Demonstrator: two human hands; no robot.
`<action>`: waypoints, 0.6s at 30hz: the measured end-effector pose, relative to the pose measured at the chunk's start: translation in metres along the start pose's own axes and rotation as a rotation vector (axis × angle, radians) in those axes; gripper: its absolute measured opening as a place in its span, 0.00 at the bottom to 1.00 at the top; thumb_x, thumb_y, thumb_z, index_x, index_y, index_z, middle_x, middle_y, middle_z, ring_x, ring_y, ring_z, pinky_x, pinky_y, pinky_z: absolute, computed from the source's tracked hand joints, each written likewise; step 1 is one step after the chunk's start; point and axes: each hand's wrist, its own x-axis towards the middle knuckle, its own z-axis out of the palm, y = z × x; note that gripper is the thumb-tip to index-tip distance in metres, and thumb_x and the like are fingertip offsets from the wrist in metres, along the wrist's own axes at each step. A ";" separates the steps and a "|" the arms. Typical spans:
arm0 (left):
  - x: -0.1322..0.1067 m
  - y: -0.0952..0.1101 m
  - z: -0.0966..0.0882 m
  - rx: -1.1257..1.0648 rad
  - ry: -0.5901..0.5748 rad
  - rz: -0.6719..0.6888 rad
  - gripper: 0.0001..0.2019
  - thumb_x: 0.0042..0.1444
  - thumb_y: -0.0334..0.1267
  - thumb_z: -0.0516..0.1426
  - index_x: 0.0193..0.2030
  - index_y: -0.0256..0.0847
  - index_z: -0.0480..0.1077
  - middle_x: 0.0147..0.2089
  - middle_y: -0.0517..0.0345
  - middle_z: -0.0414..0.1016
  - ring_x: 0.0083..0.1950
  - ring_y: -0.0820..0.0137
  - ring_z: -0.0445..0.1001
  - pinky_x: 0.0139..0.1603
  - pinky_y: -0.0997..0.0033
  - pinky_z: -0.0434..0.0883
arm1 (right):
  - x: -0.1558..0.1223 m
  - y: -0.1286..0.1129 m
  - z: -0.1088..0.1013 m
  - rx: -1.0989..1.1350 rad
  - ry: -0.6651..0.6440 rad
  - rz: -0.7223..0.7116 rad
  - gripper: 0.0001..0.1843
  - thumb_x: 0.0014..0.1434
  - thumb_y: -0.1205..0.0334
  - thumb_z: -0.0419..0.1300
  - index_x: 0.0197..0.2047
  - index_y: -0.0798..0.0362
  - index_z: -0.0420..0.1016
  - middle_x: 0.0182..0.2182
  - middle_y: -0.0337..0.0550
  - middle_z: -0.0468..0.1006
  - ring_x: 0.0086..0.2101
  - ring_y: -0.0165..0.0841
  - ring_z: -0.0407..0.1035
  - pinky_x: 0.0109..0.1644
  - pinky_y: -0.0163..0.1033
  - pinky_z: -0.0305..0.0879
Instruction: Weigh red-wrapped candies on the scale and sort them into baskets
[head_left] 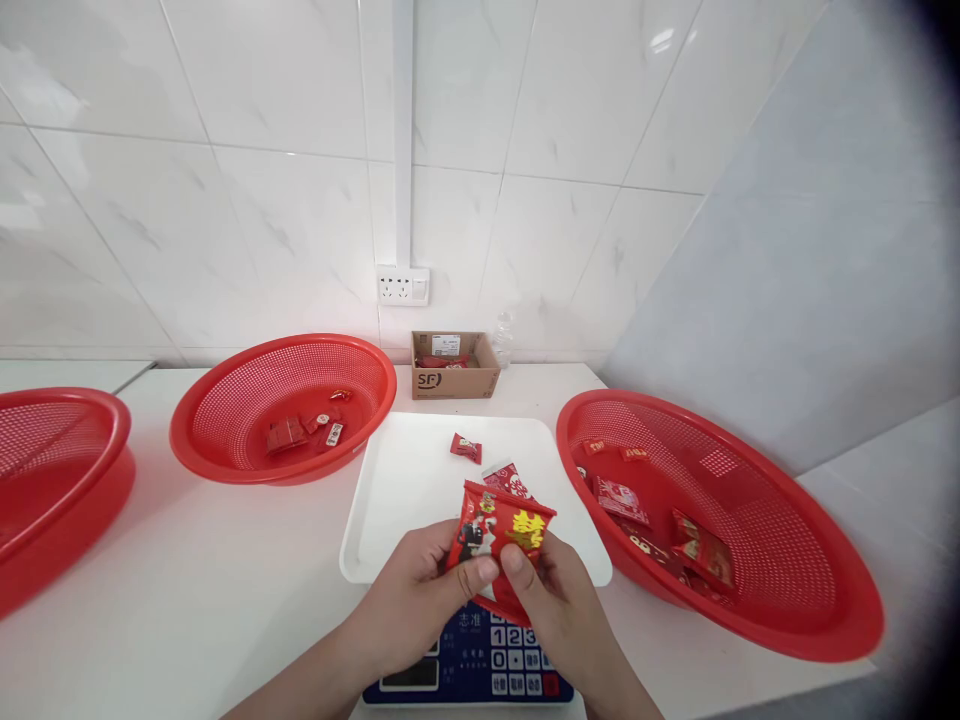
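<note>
Between my two hands is a red snack packet (499, 530) with yellow lettering, raised over the front of a weighing scale. My left hand (424, 590) grips its left side, thumb on the front. On the right side, my right hand (559, 600) is closed on the same packet, thumb also on the front. Behind it, a red and white packet (510, 478) lies partly hidden on the white scale tray (397, 470). A small red wrapped sweet (466, 448) rests farther back on the tray. The blue keypad panel (469, 655) shows below my hands.
Red plastic baskets flank the scale: one (225, 420) at left and one (795, 560) at right, both holding red packets. Another red basket (112, 480) stands at the far left edge. A cardboard box (457, 383) and a clear bottle (503, 340) stand by the tiled wall.
</note>
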 end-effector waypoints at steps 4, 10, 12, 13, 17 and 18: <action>0.001 0.000 0.001 0.010 -0.082 0.015 0.16 0.56 0.45 0.58 0.48 0.40 0.72 0.43 0.53 0.75 0.44 0.64 0.70 0.49 0.65 0.65 | -0.002 -0.004 0.002 -0.058 0.100 -0.011 0.19 0.59 0.46 0.54 0.35 0.52 0.77 0.32 0.45 0.80 0.32 0.38 0.71 0.38 0.40 0.68; -0.003 -0.003 -0.001 0.197 -0.093 0.012 0.17 0.56 0.52 0.55 0.33 0.39 0.72 0.28 0.59 0.68 0.33 0.69 0.66 0.41 0.69 0.66 | -0.001 -0.003 -0.001 -0.117 0.145 -0.069 0.17 0.58 0.47 0.55 0.35 0.51 0.78 0.32 0.44 0.80 0.33 0.39 0.73 0.39 0.40 0.69; -0.003 -0.005 -0.001 0.237 -0.068 -0.009 0.19 0.55 0.54 0.55 0.26 0.39 0.67 0.22 0.64 0.60 0.27 0.73 0.59 0.33 0.73 0.62 | 0.000 -0.001 -0.001 -0.094 0.118 -0.077 0.17 0.59 0.47 0.55 0.33 0.51 0.77 0.30 0.43 0.80 0.32 0.38 0.73 0.37 0.39 0.69; -0.003 -0.006 -0.001 0.245 -0.058 -0.015 0.20 0.55 0.55 0.54 0.24 0.39 0.65 0.21 0.65 0.57 0.25 0.74 0.56 0.30 0.74 0.60 | 0.002 0.000 -0.001 -0.076 0.104 -0.068 0.18 0.59 0.47 0.54 0.32 0.51 0.76 0.29 0.43 0.80 0.31 0.37 0.73 0.36 0.39 0.69; 0.000 -0.007 -0.001 0.272 -0.021 -0.024 0.22 0.56 0.55 0.53 0.22 0.40 0.58 0.22 0.65 0.55 0.25 0.75 0.53 0.26 0.75 0.54 | 0.006 0.002 -0.002 0.029 0.053 0.009 0.21 0.57 0.43 0.54 0.33 0.53 0.75 0.29 0.45 0.79 0.31 0.38 0.73 0.34 0.39 0.69; 0.000 -0.006 -0.002 0.282 -0.016 -0.031 0.22 0.56 0.55 0.53 0.22 0.40 0.58 0.22 0.65 0.55 0.25 0.75 0.53 0.26 0.75 0.53 | 0.007 0.001 -0.003 0.053 0.054 0.016 0.22 0.57 0.42 0.54 0.35 0.53 0.74 0.30 0.45 0.79 0.32 0.38 0.73 0.34 0.39 0.70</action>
